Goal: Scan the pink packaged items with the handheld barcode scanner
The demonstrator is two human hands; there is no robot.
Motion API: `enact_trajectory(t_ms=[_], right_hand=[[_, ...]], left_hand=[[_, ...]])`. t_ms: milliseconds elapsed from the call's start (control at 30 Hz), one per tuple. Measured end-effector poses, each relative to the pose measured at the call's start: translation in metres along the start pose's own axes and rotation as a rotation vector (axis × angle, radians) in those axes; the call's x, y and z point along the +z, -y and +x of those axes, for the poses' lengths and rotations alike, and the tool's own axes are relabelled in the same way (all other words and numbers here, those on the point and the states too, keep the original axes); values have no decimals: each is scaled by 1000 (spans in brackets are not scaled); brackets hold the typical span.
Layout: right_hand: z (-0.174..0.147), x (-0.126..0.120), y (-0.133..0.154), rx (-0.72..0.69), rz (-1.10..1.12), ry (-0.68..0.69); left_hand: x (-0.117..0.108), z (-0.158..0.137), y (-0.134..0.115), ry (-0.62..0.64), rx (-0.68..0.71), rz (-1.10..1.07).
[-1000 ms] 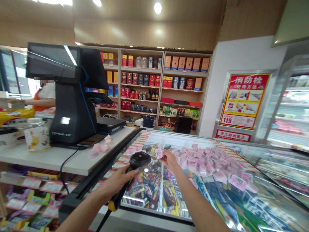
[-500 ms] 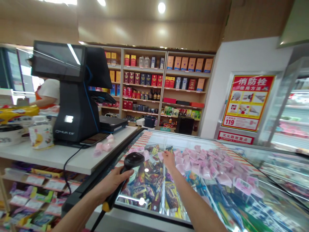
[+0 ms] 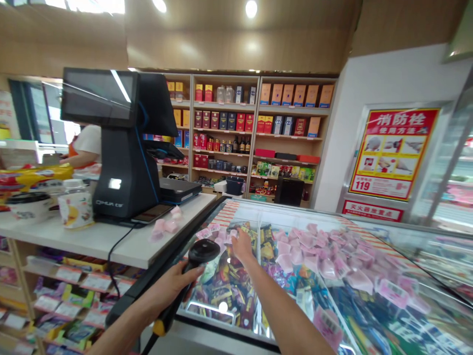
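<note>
My left hand (image 3: 173,283) is wrapped round the handle of a black barcode scanner (image 3: 203,251). The scanner's head hovers over the glass top of a freezer chest (image 3: 264,217). My right hand (image 3: 242,244) reaches forward with its fingers pinched on a small pink label (image 3: 233,234). Close to those fingertips, between them and the scanner, sit a few more pink labels (image 3: 212,231), some with printed barcodes. To the right, a large heap of curled pink labels (image 3: 325,251) lies on the glass. Wrapped ice creams (image 3: 225,286) show through the lid.
A white counter (image 3: 136,246) on the left holds a checkout terminal (image 3: 118,172), a phone (image 3: 153,214), a few pink labels (image 3: 166,227) and a lidded cup (image 3: 76,204). A person in an orange garment (image 3: 79,148) stands behind it. Stocked shelves (image 3: 225,143) line the back.
My right hand has moved left, from near the heap towards the scanner and the small group of labels. The view has shifted slightly. My left hand still holds the scanner.
</note>
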State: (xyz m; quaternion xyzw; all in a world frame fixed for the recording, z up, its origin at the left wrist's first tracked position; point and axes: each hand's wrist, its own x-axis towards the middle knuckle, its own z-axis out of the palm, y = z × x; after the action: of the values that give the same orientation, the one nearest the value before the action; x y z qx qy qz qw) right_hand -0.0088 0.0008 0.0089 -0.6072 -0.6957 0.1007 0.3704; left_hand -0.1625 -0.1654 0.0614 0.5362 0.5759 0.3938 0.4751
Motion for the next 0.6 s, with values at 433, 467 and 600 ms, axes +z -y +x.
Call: enact_trajectory(t_ms=[433,467,600], right_hand=[[-37,-134,-84,-160,-571,224],[-40,-135,-85,-156,-583,212],[-46,-137,-85,-100,-595,198]], left_hand=[[37,5,-25,79,41,56],[39,5,-25,81,42,58],[42,3,-26,102,39,39]])
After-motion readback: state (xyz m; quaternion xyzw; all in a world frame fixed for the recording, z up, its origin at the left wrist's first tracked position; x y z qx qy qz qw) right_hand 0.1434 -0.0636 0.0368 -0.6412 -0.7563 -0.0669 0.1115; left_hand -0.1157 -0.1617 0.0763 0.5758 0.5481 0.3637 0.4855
